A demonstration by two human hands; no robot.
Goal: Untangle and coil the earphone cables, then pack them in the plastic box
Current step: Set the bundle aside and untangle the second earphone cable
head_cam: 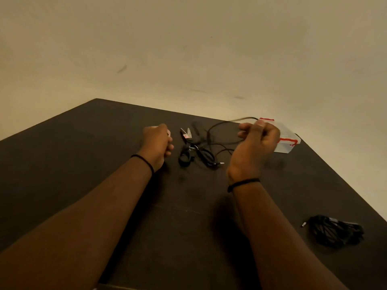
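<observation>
A thin black earphone cable (222, 126) loops up from a tangle (206, 153) lying mid-table. My right hand (254, 143) is raised above the table and pinches that cable between thumb and fingers; the loop is motion-blurred. My left hand (157, 145) hovers left of the tangle with its fingers curled; a small pale bit shows at its fingertips, and I cannot tell what it is. The clear plastic box (288, 139) with red clips lies closed behind my right hand, partly hidden by it.
Scissors (186, 143) with black handles lie between my hands, blades pointing away. A bundled black cable (335, 231) sits near the table's right edge. The dark table (83, 153) ends against a pale wall; its far corner is at the upper left.
</observation>
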